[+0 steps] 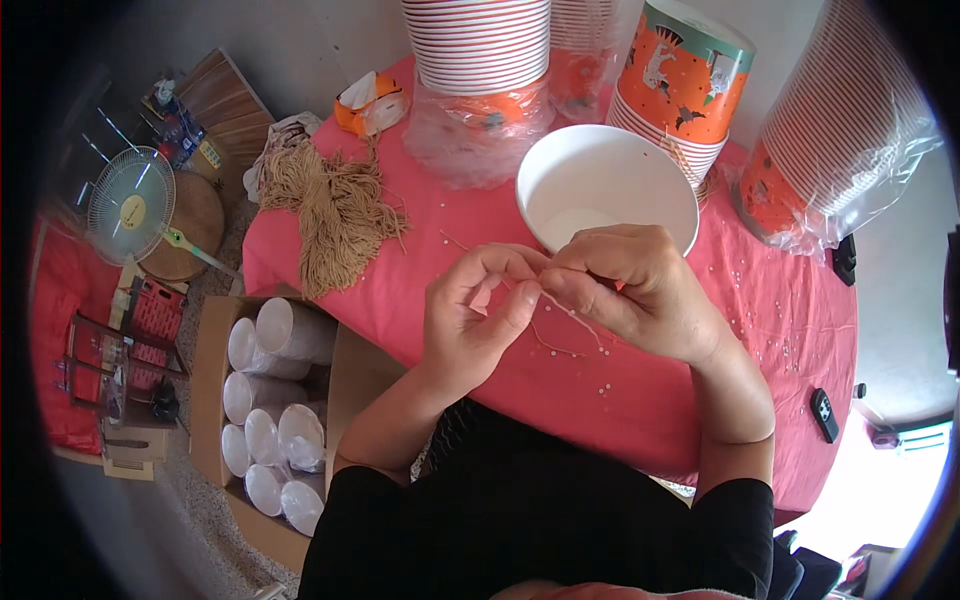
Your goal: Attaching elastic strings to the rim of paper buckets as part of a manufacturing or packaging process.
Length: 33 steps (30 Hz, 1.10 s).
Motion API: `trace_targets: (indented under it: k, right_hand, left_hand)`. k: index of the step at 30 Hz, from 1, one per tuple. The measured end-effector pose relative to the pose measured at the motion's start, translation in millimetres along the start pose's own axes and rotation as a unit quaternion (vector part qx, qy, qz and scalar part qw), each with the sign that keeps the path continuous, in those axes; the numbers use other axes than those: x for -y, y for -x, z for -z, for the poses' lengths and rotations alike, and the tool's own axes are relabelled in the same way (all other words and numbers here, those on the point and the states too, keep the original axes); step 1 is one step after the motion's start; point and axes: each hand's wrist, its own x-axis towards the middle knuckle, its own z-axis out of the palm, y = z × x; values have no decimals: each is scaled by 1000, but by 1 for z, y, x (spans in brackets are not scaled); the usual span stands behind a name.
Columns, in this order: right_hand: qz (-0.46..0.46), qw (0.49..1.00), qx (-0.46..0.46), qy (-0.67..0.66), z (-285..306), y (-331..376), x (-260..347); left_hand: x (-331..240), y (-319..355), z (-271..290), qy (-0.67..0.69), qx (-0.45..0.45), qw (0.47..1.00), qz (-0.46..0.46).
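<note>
Over the near part of the table, my left hand [468,318] and my right hand [650,290] meet fingertip to fingertip. Both are closed in a pinch on a thin tan string [575,317]. Loose ends of it trail below the fingers; the bit between the fingertips is too small to make out. Just beyond my right hand stands a white paper tub [590,165], its open mouth tilted toward me. A thick bundle of tan strings [335,215] lies at the far left of the table.
The table has a pink cover [460,225] dotted with small white beads. Stacked tubs [480,50], an orange patterned tub [685,75] and a plastic-wrapped stack [835,130] line the back. A remote [825,415] lies right. A carton [210,390] of clear wrapped cups and a fan [130,210] are left.
</note>
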Motion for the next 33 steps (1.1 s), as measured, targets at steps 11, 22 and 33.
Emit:
trace_targets:
  k: [11,22,33]
  right_hand:
    - [-138,987,-17,75,16,-2,-6]
    - [-147,981,18,129,15,-1,-9]
    - [-155,978,21,137,18,-1,-9]
  left_hand:
    - [16,-2,2,-144,-1,989,22]
    - [22,-9,5,-144,-28,989,34]
    - [19,-15,1,-145,-28,989,25]
